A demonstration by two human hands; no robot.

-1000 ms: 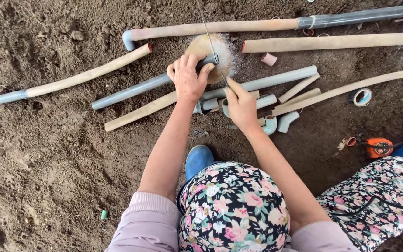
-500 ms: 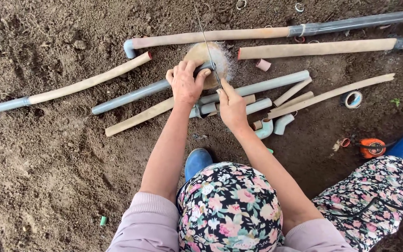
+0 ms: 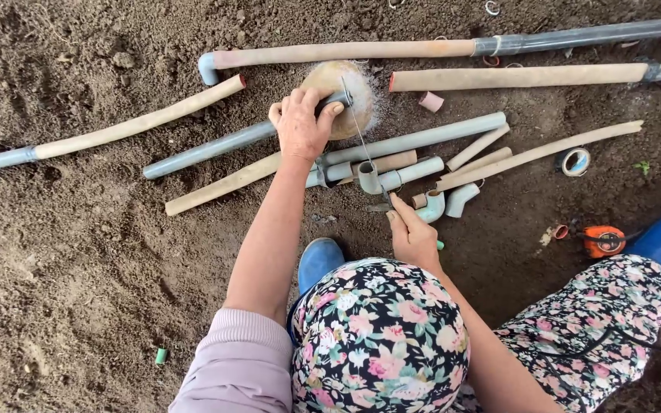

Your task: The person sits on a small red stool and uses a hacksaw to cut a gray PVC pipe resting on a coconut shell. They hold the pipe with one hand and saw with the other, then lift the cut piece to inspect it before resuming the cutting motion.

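While the left hand (image 3: 300, 126) presses a grey pipe (image 3: 216, 147) down where it lies across a rounded tan stone (image 3: 342, 95), fingers curled over it, the right hand (image 3: 411, 233) is closed on the handle of a thin saw blade (image 3: 361, 141) running up to the pipe's end. Around them lie loose pipe lengths and elbow fittings (image 3: 445, 205), a roll of tape (image 3: 573, 161) and an orange tape measure (image 3: 603, 240) well to the right. Everything rests on bare brown soil (image 3: 63, 252) outdoors; a small green cap (image 3: 161, 356) lies apart.
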